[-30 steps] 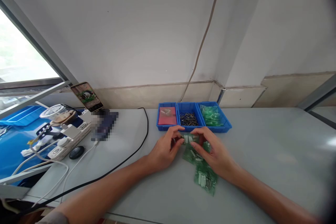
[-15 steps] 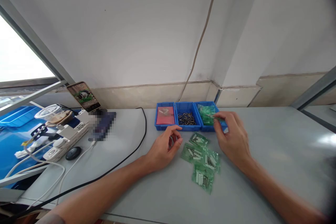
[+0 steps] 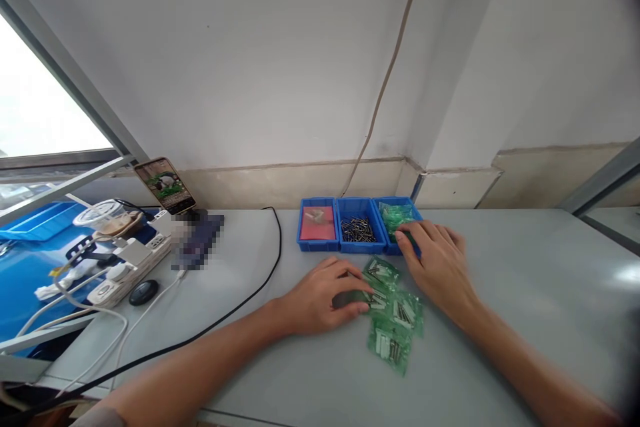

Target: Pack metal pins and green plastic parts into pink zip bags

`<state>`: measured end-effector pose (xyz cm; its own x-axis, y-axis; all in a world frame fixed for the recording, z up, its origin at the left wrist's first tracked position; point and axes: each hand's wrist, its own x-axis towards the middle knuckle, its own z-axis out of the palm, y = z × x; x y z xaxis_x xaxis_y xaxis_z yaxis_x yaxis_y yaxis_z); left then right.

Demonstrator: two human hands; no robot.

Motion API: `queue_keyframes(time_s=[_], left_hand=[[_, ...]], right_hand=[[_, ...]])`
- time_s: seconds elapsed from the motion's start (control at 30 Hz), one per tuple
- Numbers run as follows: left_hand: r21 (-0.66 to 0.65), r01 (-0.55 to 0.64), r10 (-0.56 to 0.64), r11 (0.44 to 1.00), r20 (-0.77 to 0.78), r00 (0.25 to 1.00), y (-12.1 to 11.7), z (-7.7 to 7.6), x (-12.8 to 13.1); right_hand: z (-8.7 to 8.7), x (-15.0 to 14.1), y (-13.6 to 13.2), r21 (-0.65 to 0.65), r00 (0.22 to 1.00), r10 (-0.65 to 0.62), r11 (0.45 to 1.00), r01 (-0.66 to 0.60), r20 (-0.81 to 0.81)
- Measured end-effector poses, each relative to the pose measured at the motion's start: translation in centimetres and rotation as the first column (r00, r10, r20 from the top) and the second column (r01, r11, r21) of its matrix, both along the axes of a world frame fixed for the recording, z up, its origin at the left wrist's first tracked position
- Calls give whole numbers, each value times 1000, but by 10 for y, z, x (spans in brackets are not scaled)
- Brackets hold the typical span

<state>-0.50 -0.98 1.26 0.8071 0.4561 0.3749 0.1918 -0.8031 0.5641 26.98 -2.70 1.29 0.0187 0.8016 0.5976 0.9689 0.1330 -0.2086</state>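
Observation:
My left hand is over the table with thumb and fingers apart, its fingertips at the left edge of a green plastic bag of white plugs and screws. Several such filled bags lie grouped between my hands, among them a lower one and one on the right. My right hand reaches over the near edge of the right blue bin. Its thumb and forefinger are pinched on green plastic among the green bags there.
Left of that bin stand a blue bin of loose screws and one with a pink sheet and small pale pieces. A black cable crosses the table. At the left are a propped phone, a power strip and a black mouse-like object.
My left hand has moved right and spread its fingers at the left bag. My right hand has shifted slightly left and lower at the bin of green bags.

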Motion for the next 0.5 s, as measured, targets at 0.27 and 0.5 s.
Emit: queue_keyframes(time_s=[0.27,0.5], left_hand=[[86,52,-45,995,-79,996,-1,-2,1],[86,13,-9,996,-43,999,2,-6,2]], right_hand=[[-11,1,3,-57,997,-16,998,20,72],[-6,-7,-3,79,1000,-1,997,1,-6]])
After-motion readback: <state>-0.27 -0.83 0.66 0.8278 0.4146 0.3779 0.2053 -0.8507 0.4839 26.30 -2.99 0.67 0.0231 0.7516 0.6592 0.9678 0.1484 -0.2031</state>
